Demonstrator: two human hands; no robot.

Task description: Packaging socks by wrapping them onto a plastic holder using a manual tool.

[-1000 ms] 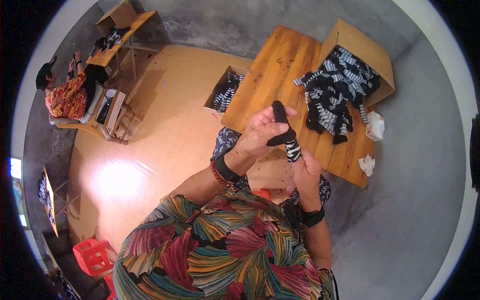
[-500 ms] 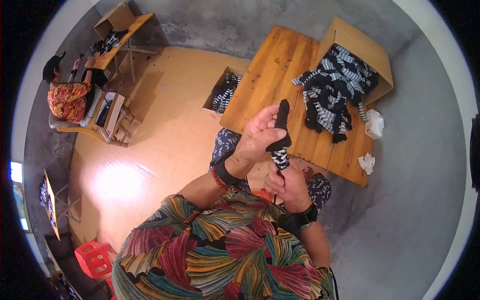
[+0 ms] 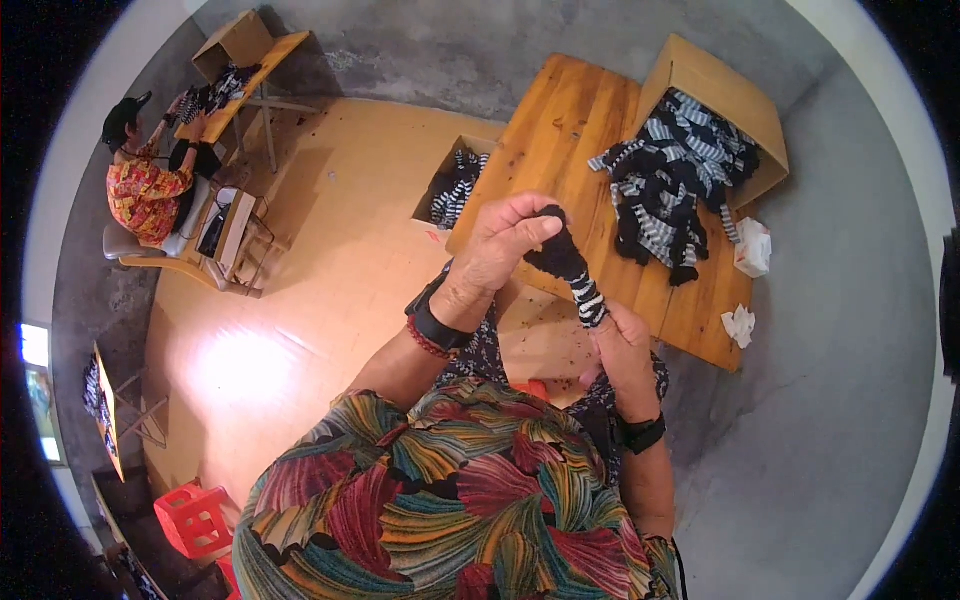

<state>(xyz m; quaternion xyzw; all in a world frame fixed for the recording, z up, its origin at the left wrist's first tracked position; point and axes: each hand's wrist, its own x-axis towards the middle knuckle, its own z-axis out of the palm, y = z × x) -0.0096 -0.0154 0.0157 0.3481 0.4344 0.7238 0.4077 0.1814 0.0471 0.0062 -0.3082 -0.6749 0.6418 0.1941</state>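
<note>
Black knitted piece with white stripes near one end [image 3: 566, 262] is up by the near edge of a brown wooden-plank worktop [image 3: 545, 140], where a heap of black-and-grey striped knits [image 3: 655, 190] spills from a tipped cardboard box [image 3: 775, 130]. Orangey-tan floor [image 3: 340, 240], rough grey walls [image 3: 800, 430]. Left hand [image 3: 492, 250] is pinching the black end, right hand [image 3: 625, 350] is closed around the striped end.

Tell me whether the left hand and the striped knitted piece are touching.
Touching. The head view shows it: the left hand pinches the black upper end of the striped knitted piece between thumb and fingers, with no gap.
</note>
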